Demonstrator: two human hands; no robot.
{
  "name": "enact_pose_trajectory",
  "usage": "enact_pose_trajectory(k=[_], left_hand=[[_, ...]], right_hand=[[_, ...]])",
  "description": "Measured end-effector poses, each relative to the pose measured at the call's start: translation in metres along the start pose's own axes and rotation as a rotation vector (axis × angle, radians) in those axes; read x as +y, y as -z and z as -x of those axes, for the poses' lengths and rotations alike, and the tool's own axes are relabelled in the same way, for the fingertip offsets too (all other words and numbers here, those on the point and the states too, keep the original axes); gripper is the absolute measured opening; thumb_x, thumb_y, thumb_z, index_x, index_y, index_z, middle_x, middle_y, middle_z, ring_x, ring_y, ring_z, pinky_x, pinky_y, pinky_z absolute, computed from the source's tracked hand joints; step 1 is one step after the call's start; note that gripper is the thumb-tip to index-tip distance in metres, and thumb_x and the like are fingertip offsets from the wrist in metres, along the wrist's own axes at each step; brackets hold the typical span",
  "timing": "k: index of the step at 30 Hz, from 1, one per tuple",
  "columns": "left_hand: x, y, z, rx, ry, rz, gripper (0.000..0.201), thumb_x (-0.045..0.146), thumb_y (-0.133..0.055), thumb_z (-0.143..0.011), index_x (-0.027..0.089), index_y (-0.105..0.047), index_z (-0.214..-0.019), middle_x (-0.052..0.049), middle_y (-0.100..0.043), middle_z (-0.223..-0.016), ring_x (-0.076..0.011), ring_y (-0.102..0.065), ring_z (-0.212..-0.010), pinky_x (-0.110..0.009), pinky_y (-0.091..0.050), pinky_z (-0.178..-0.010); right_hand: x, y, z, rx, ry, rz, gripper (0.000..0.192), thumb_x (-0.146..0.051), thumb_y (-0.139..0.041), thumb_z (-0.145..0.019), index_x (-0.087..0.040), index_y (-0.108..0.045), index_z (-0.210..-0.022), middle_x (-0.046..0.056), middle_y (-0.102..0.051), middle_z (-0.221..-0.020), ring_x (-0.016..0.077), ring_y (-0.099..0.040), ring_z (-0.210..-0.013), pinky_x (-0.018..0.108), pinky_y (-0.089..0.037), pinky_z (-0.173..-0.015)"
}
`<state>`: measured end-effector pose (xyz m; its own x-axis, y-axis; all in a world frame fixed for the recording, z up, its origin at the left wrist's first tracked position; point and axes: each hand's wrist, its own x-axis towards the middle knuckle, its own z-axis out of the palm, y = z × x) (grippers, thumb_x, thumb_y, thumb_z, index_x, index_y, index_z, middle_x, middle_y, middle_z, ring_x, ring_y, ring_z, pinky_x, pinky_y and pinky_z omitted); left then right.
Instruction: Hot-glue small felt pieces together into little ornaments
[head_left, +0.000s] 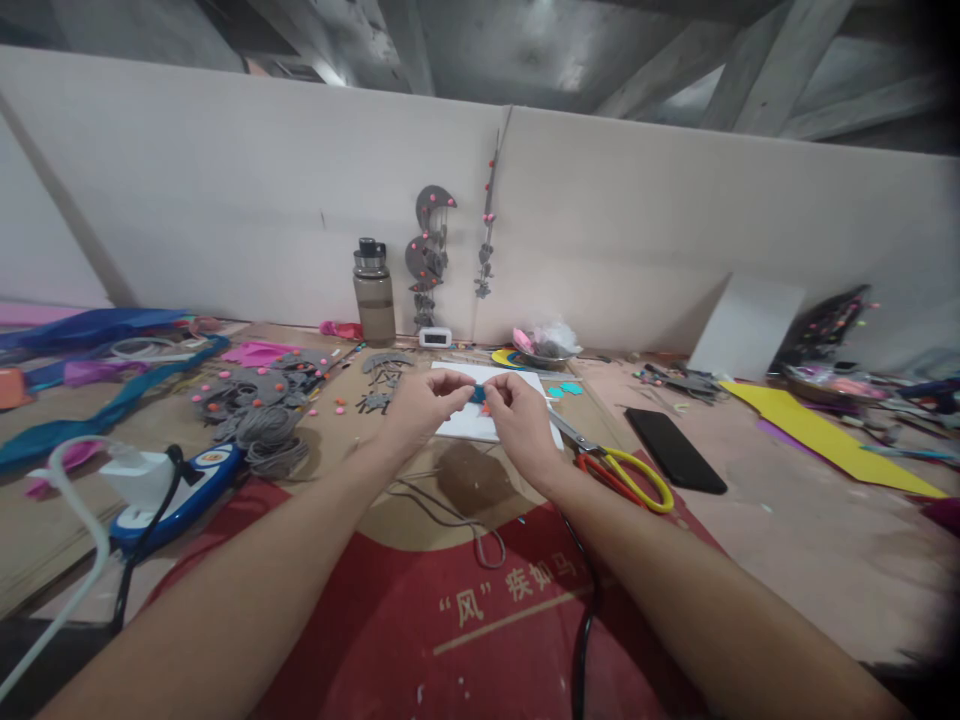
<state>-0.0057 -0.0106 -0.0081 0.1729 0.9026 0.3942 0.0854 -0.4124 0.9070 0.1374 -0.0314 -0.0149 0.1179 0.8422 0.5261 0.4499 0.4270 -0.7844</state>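
Over a white sheet (457, 426), my two hands meet with their fingertips almost touching. A small dark teal piece (478, 393) is pinched between them; its exact kind is too small to tell. My left hand (424, 405) grips it from the left, my right hand (519, 415) from the right. A bit of orange shows just below the right fingertips. Scissors (626, 475) with red and yellow handles lie beside my right wrist, blades toward the sheet. Light blue cut pieces (566, 389) rest behind my right hand. A thin grey cord (450, 515) loops on the board below.
At left are a blue power strip (214, 462), a ball of grey yarn (270, 437) and grey felt pieces with pink dots. A bottle (374, 300) stands by the wall. To the right lie a black phone (675, 450) and a yellow sheet (825, 435).
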Motion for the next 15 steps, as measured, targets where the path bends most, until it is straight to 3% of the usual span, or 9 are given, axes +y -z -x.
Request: enact_pose_trajectory(k=[9,15], left_hand=[[0.0063,-0.0014,0.0028,0.066,-0.057,-0.194,0.013,0.026,-0.062,-0.066,0.016,-0.067,-0.071,-0.002,-0.064,-0.064,-0.0108,-0.052,-0.056,-0.023,-0.042,-0.052],[0.0029,-0.0001,0.0023,0.059,-0.052,-0.178,0.012,0.027,-0.060,-0.066,0.015,-0.063,-0.067,0.001,-0.058,-0.059,-0.0090,-0.047,-0.053,-0.022,-0.039,-0.051]], right_hand=[[-0.0023,-0.0009,0.0041,-0.015,0.068,0.051,0.015,-0.028,-0.045,-0.081,-0.019,-0.055,-0.074,-0.001,-0.055,-0.065,0.0135,-0.047,-0.060,0.026,-0.034,-0.057],[-0.0033,-0.0011,0.0062,-0.024,0.113,0.090,0.015,-0.027,-0.045,-0.081,-0.019,-0.057,-0.076,-0.001,-0.054,-0.067,0.0130,-0.047,-0.062,0.025,-0.034,-0.059]])
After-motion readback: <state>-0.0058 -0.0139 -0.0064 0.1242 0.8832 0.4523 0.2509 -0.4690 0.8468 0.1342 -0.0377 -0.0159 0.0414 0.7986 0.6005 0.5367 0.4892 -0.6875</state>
